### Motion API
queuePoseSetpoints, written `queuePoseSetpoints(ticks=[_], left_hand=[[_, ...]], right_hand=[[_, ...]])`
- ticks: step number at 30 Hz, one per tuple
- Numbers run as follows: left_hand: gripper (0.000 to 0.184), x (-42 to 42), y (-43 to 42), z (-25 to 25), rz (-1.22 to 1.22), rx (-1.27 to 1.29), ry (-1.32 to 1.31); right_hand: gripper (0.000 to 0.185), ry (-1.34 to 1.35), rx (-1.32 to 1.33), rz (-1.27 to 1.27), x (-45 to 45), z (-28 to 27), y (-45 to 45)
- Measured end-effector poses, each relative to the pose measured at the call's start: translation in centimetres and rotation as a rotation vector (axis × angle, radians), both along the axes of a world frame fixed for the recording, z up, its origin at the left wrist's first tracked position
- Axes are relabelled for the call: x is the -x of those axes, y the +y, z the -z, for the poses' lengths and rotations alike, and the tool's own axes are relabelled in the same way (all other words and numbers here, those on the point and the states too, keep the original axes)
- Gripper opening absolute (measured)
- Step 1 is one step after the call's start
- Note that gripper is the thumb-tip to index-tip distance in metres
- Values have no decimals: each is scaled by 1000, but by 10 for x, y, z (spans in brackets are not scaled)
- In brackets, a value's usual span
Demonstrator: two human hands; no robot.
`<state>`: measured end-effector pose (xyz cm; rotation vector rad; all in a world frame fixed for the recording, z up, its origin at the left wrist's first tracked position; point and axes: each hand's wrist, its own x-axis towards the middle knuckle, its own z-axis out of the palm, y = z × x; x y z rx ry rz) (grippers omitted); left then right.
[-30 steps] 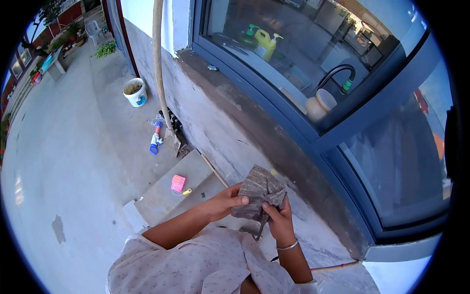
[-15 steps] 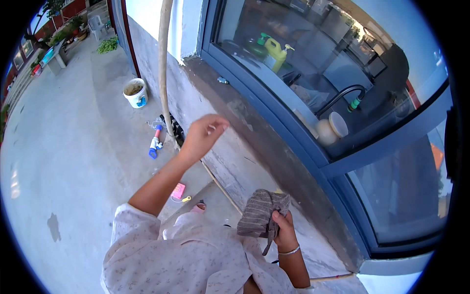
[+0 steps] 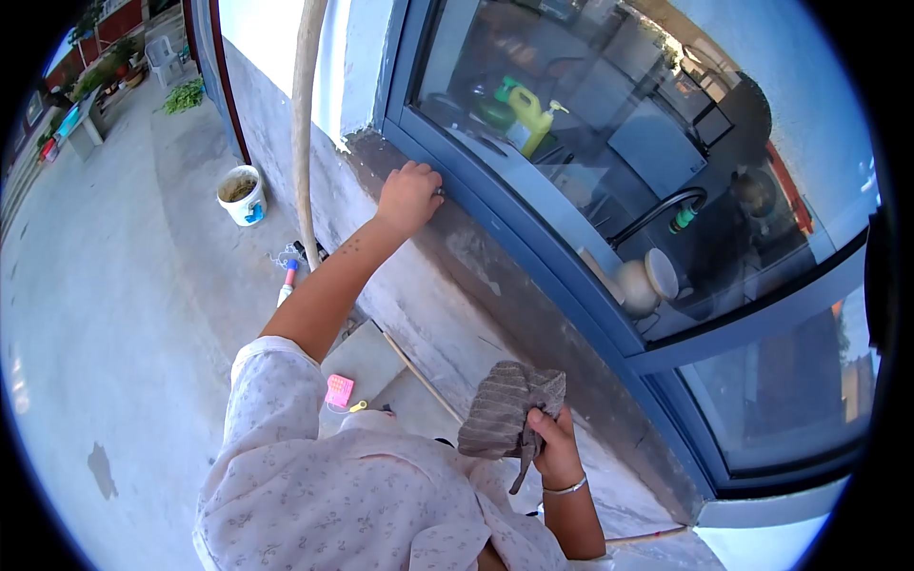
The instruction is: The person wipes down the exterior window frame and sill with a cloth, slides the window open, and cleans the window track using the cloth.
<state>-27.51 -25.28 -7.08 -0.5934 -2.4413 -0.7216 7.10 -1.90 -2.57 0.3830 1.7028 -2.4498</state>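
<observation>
My left hand (image 3: pixel 409 198) rests at the windowsill (image 3: pixel 476 257), close to the blue-grey window frame. Its fingers curl over a small bluish object (image 3: pixel 439 191), most of which they hide; its kind is too small to make out. Low in the view, my right hand (image 3: pixel 558 445) grips a grey-brown striped cloth (image 3: pixel 500 409), bunched up, with a narrow strap hanging below. The thumb presses on the cloth's front, and a bracelet (image 3: pixel 568 486) circles the wrist.
Behind the window glass stand a yellow pump bottle (image 3: pixel 529 119), a black tap (image 3: pixel 657 214) and a pale round container (image 3: pixel 640 285). A wooden pole (image 3: pixel 303 133) leans along the wall. On the ground are a white bucket (image 3: pixel 243 205) and a pink item (image 3: pixel 339 390).
My left hand has reached forward to the sill and closed over the small bluish object lying there. The right hand still holds the striped cloth in nearly the same place.
</observation>
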Motion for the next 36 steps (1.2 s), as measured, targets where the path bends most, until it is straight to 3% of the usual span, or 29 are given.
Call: queuePoseSetpoints(ticks=[6,8,11,12,14,15,16,17,18,20,21,23,26,30,32,33,36], left_hand=[[16,16,-8,5,84,112,138],[14,16,-9,4,75,221,143],[12,13,-10,9,42,268,212],[12,11,-12,12,37,267,210],[11,2,-19,9,71,38,308],[11,-10,-23,5,65,38,306],[13,-25,-26,3,37,-217,202],[15,-41,-28,4,9,-472,97],[15,-55,-30,10,4,-471,95],[19,-85,-41,27,31,-829,-356],[19,-99,-44,37,22,-834,-357],[18,-125,-52,59,103,-960,-419],[18,-158,-67,87,49,-1103,-584],[18,-190,-94,108,-98,-1174,-600],[19,-200,-107,120,-138,-1254,-596],[18,-206,-111,121,-179,-1259,-584],[18,-218,-128,126,-223,-1291,-553]], right_hand=[[68,44,-48,60,24,-25,-5],[52,89,45,86,34,-32,-7],[59,124,-23,151,53,-49,-13],[65,158,-76,210,60,-55,-16],[59,235,-64,275,77,-67,-22],[55,378,-251,324,86,-75,-23],[51,519,-438,371,97,-81,-23],[51,517,-437,366,109,-82,-19],[47,723,-797,402,125,-80,-13],[44,1081,-1420,361,158,-87,-17],[45,1237,-1676,283,177,-95,-25],[44,1112,-1910,9,217,-86,-41],[42,1195,-2042,-91,265,-24,-39],[36,1222,-1969,-94,302,-26,-78],[31,1060,-1690,-161,322,-42,-104],[27,1042,-1557,-46,337,-38,-118],[27,1127,-1346,44,363,-38,-154]])
